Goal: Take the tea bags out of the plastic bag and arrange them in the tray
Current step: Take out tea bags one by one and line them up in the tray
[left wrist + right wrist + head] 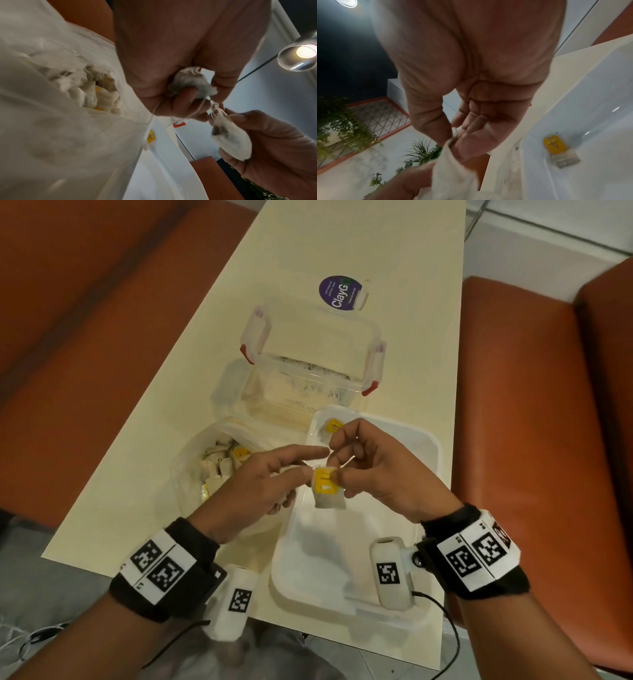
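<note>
Over the near-left part of the white tray [394, 546], my two hands meet. My right hand [337, 463] pinches the top of a tea bag [328, 491] with a yellow tag. The same tea bag [231, 142] hangs from the right fingers in the left wrist view. My left hand [303, 470] curls its fingers round a second, crumpled tea bag [188, 82]. Tangled strings [214, 109] run between the two bags. One tea bag [333, 426] lies in the tray's far-left corner. The clear plastic bag [191, 474] holds several more tea bags, left of the tray.
A clear lidded box [308, 371] with red latches stands just beyond the tray and bag. A purple round sticker [339, 292] lies farther back on the cream table [308, 251]. Orange seats [531, 405] flank both long table edges. The tray's near end overhangs the front edge.
</note>
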Demonstrator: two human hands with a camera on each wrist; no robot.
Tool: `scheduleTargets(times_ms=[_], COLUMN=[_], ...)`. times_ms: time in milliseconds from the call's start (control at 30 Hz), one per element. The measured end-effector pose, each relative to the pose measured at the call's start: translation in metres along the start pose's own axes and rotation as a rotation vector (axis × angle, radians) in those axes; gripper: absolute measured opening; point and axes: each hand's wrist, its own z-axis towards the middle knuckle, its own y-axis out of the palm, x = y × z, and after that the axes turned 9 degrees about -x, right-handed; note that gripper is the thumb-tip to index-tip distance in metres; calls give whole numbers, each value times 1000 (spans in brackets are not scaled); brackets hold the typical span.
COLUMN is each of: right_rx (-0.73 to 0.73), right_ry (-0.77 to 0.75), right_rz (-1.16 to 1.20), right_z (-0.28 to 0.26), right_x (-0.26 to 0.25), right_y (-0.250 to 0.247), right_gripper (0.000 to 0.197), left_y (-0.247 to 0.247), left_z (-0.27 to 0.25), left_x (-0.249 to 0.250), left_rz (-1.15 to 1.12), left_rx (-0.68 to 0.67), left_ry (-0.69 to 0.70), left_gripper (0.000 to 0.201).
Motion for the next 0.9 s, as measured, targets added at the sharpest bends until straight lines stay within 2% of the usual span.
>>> scheduleTargets(times_ms=[67,200,333,500,600,700,833,900], right_rx=[34,105,119,139,243,345,401,454], right_ry=[-17,-32,85,171,212,313,366,368], right_rz=[10,84,96,164,165,153,141,94], right_z=[3,4,2,7,25,54,83,92], right_x=[1,4,12,29,42,63,82,90], right_y=[1,0,-1,1,-8,-15,-15,-17], right_gripper=[33,32,26,14,17,22,8,8], left_y=[2,6,7,2,-1,-5,-10,-12], left_z=[3,8,7,12,12,9,2,0], left_x=[4,3,0,-8,-10,-14,-18,-18], left_rz=[41,169,147,296,279,252,241,224], left_rx=[-43,-36,46,87,155,170,152,159], left_ry=[6,46,65,-3,-37,-37,-51,-54], left_gripper=[23,18,19,15,17,17,15,15])
